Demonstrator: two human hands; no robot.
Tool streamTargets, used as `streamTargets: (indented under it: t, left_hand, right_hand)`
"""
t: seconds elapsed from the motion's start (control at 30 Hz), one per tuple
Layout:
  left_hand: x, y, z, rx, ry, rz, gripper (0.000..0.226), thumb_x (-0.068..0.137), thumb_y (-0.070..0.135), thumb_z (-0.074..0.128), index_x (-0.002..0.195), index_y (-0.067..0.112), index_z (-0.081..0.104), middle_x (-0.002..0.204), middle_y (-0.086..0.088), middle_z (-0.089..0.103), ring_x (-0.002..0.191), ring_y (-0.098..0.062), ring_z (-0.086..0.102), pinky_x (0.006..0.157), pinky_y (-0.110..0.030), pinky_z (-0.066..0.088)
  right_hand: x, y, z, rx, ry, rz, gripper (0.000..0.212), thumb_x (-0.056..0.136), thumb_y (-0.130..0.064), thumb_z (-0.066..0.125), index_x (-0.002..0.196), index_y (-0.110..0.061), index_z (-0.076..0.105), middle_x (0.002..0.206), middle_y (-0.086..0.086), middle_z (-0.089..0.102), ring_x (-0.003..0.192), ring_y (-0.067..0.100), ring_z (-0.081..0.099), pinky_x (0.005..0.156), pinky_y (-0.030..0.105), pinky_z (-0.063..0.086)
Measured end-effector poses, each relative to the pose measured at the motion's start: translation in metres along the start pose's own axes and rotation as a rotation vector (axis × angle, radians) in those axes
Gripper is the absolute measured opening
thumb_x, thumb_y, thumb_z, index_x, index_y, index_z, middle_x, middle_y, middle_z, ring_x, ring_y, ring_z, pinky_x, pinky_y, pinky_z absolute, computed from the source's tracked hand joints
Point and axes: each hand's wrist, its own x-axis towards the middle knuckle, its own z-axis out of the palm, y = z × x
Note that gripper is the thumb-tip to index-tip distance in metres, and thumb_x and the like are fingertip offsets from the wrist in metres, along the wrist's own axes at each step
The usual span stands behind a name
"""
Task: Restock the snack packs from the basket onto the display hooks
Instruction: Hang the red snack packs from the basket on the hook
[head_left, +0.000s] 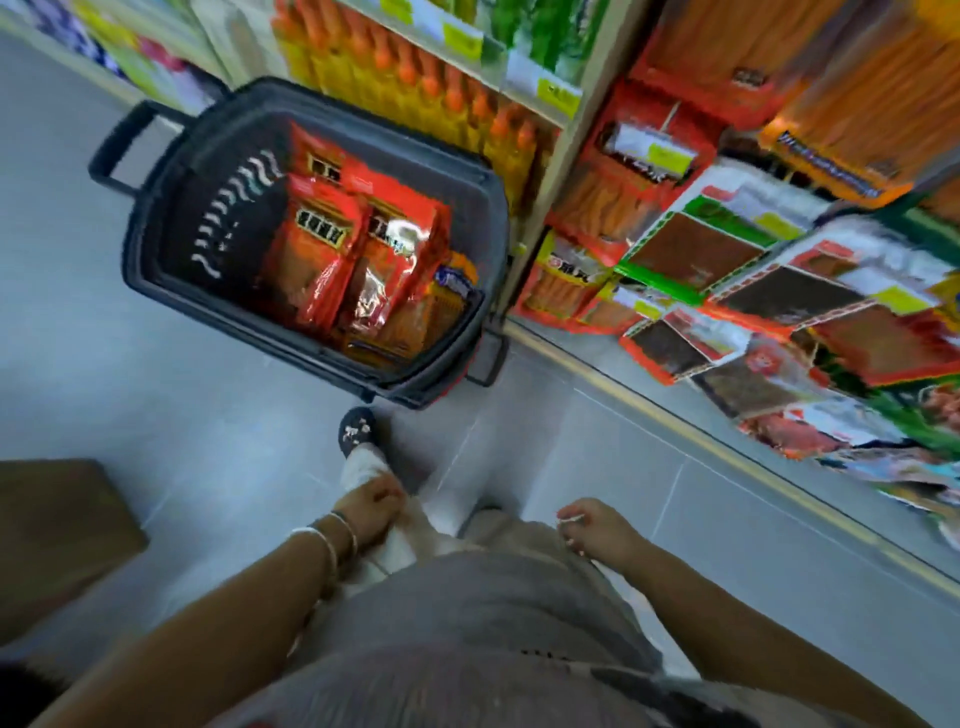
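A dark grey basket (171, 218) stands on the floor ahead of me, against the shelving. Several red snack packs (332, 244) lie in its right half, with orange packs (426, 322) beneath them. Hanging snack packs (691, 244) fill the display on the right. My left hand (371, 506) hangs low by my leg with its fingers curled, holding nothing. My right hand (597, 527) also hangs low near my waist, fingers loosely curled and empty. Both hands are well short of the basket.
Orange bottles (415, 88) line the shelf behind the basket. A brown box (57, 530) sits on the floor at the left. My foot in a dark shoe (358, 428) is just in front of the basket. Grey tiled floor (104, 374) spreads to the left.
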Motion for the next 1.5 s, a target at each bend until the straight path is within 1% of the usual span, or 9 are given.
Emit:
streamTargets:
  t: [0.07,0.2,0.37,0.6,0.73,0.93,1.1,1.37,1.5]
  left_hand:
    - [0.003,-0.009,-0.029,-0.003,-0.040,0.004,0.023,0.094,0.010,0.049,0.110,0.004,0.064,0.092,-0.002,0.060,0.093,-0.019,0.054,0.075,-0.008,0.037]
    - [0.017,-0.015,-0.103,-0.149,-0.050,-0.072,0.022,0.097,0.022,0.047,0.113,0.020,0.061,0.103,-0.003,0.060,0.090,-0.018,0.058,0.076,-0.020,0.047]
    - [0.033,-0.002,-0.194,-0.402,-0.075,-0.048,0.020,0.096,0.014,0.047,0.114,0.016,0.057,0.107,-0.004,0.061,0.085,-0.012,0.059,0.066,-0.017,0.047]
    - [0.096,0.023,-0.283,-0.513,-0.035,-0.017,0.024,0.097,0.009,0.043,0.119,0.012,0.052,0.105,-0.005,0.058,0.083,-0.013,0.057,0.070,-0.022,0.045]
    - [0.149,0.026,-0.307,-0.574,0.092,-0.039,0.021,0.097,0.010,0.042,0.113,0.011,0.055,0.105,-0.005,0.061,0.091,-0.018,0.060,0.083,-0.033,0.048]
    - [0.204,0.015,-0.312,-0.754,0.263,-0.216,0.018,0.096,0.011,0.043,0.083,0.020,0.053,0.081,0.003,0.060,0.069,-0.009,0.056,0.056,-0.019,0.041]
    - [0.219,-0.001,-0.304,-0.748,0.216,-0.218,0.012,0.096,0.016,0.046,0.103,0.012,0.054,0.093,0.000,0.062,0.079,-0.011,0.060,0.060,-0.016,0.044]
    - [0.221,0.003,-0.306,-0.794,0.242,-0.237,0.017,0.094,0.010,0.048,0.108,0.007,0.057,0.103,-0.008,0.063,0.081,-0.014,0.059,0.065,-0.017,0.044]
    - [0.220,0.004,-0.304,-0.819,0.254,-0.202,0.014,0.095,0.007,0.045,0.106,0.007,0.054,0.105,-0.008,0.062,0.082,-0.010,0.061,0.052,-0.007,0.046]
  right_hand:
    - [0.013,-0.042,-0.002,-0.044,-0.008,-0.011,0.013,0.091,-0.016,0.059,0.102,-0.010,0.058,0.091,0.006,0.060,0.070,0.011,0.057,0.055,0.015,0.044]
    - [0.030,-0.143,0.002,0.068,-0.011,-0.074,0.005,0.092,-0.013,0.055,0.096,-0.015,0.058,0.082,0.005,0.060,0.064,0.013,0.053,0.059,0.022,0.042]
    - [0.052,-0.260,0.022,0.141,0.022,-0.217,0.006,0.096,-0.022,0.053,0.092,-0.022,0.058,0.078,-0.001,0.063,0.059,0.010,0.054,0.049,0.016,0.043]
    - [0.124,-0.348,0.050,0.218,0.003,-0.144,0.007,0.095,-0.026,0.053,0.100,-0.024,0.058,0.089,-0.002,0.065,0.073,0.011,0.060,0.065,0.022,0.048]
    - [0.183,-0.375,0.073,0.252,-0.013,-0.074,0.009,0.095,-0.023,0.055,0.102,-0.017,0.057,0.092,0.002,0.063,0.069,0.010,0.057,0.057,0.019,0.046]
    - [0.259,-0.410,0.116,0.280,0.012,0.040,0.021,0.090,-0.040,0.059,0.084,-0.022,0.052,0.087,-0.001,0.059,0.077,0.014,0.056,0.068,0.029,0.048]
    - [0.299,-0.425,0.146,0.352,0.099,0.154,0.046,0.080,-0.047,0.069,0.108,-0.014,0.053,0.110,0.003,0.058,0.101,0.026,0.057,0.094,0.044,0.048]
    - [0.280,-0.406,0.137,0.321,0.170,0.073,0.048,0.096,-0.039,0.049,0.129,-0.004,0.047,0.130,0.013,0.053,0.119,0.031,0.054,0.099,0.049,0.047]
    - [0.255,-0.391,0.112,0.495,0.288,0.050,0.049,0.097,-0.043,0.045,0.136,-0.013,0.043,0.140,0.010,0.049,0.127,0.028,0.048,0.106,0.050,0.039]
